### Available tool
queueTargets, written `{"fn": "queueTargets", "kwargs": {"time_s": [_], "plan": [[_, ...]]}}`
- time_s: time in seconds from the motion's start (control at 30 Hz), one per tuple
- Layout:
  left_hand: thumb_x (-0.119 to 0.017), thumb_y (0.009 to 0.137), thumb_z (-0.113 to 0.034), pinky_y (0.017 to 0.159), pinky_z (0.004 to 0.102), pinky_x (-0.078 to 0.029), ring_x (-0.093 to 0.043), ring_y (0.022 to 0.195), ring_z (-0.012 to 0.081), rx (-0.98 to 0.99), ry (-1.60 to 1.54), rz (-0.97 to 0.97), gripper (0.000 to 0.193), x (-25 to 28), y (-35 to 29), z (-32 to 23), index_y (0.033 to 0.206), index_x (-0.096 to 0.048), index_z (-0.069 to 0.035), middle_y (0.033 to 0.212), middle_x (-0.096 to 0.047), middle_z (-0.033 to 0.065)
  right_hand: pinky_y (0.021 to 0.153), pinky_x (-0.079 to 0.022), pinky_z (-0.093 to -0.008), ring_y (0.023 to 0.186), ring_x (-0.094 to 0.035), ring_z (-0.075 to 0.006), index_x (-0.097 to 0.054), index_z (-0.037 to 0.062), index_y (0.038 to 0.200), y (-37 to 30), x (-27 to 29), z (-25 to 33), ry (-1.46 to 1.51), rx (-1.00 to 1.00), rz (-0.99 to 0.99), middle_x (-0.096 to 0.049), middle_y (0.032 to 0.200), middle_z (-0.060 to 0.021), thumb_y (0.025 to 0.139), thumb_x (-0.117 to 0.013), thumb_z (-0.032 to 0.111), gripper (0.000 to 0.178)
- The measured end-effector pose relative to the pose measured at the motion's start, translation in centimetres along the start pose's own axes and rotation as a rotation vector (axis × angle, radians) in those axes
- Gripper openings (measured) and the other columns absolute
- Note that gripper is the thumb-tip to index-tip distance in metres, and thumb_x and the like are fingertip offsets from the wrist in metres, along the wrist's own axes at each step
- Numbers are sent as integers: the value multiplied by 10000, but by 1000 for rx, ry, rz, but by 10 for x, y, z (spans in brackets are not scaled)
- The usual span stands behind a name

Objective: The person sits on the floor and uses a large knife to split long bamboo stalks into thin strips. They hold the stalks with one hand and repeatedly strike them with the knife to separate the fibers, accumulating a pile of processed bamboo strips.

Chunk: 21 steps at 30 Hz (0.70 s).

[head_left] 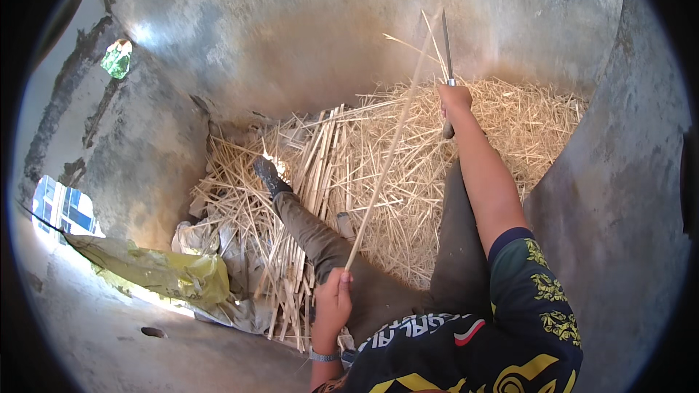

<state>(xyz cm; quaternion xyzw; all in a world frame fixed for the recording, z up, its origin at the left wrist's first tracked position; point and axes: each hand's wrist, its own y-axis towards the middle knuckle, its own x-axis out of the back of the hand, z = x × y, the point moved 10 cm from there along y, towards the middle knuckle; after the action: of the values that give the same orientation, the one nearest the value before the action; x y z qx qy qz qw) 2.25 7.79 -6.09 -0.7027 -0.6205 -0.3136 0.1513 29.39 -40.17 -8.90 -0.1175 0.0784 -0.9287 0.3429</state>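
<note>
Left hand (333, 300): closed around the lower end of a long, pale strip (387, 164), near the person's lap. The strip runs obliquely up and away, between the legs as seen from above; its far part is blurred and lies just left of the knife blade. Right hand (455, 102): arm extended, fist gripping the dark handle of a knife (448, 51), narrow blade pointing away from the body. Thin slivers (435, 42) stand beside the blade; cannot tell where they attach, nor whether strip and blade touch.

Surroundings: loose pale shavings (397, 236) cover the ground around the legs. Longer flat strips (324, 160) lie in a bundle by the left foot (271, 175). Yellowish sheet (175, 273) at far left; stained grey wall (313, 36) beyond the shavings.
</note>
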Motion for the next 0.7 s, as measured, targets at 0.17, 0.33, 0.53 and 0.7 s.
{"fn": "queueTargets", "kwargs": {"time_s": [0.17, 0.33, 0.53, 0.7], "plan": [[-499, 1083, -259, 551, 272, -400, -486, 585, 98, 132, -205, -9, 288, 31, 2, 3, 967, -622, -26, 654, -536, 21, 417, -438, -384, 421, -482, -183, -558, 36, 776, 8, -32, -11, 323, -102, 207, -506, 566, -54, 853, -640, 137, 151], [-481, 1083, -346, 600, 324, -436, -532, 634, 146, 95, 163, -275, 392, 157, 45, 18, 980, -668, -17, 678, -557, 70, 439, -435, -372, 400, -376, -175, -429, 96, 724, 2, -58, -24, 701, -319, 415, -372, 524, -2, 881, -601, 69, 234], [-559, 1005, -301, 806, 445, -508, -672, 872, 337, 90, 1370, -935, 300, 272, 52, 95, 1188, -666, -89, 972, -718, 147, 522, -451, -308, 462, -379, -126, -362, 146, 691, -33, -70, -36, 823, -505, 371, -352, 507, 46, 909, -604, 22, 349], [-672, 924, -267, 886, 472, -512, -673, 1011, 380, 411, 518, -445, 372, 186, 32, 281, 1209, -653, -29, 1074, -707, 207, 614, -510, -331, 519, -433, -132, -314, 160, 636, -47, -73, -30, 912, -637, 416, -358, 501, 40, 947, -596, 34, 438]]}}
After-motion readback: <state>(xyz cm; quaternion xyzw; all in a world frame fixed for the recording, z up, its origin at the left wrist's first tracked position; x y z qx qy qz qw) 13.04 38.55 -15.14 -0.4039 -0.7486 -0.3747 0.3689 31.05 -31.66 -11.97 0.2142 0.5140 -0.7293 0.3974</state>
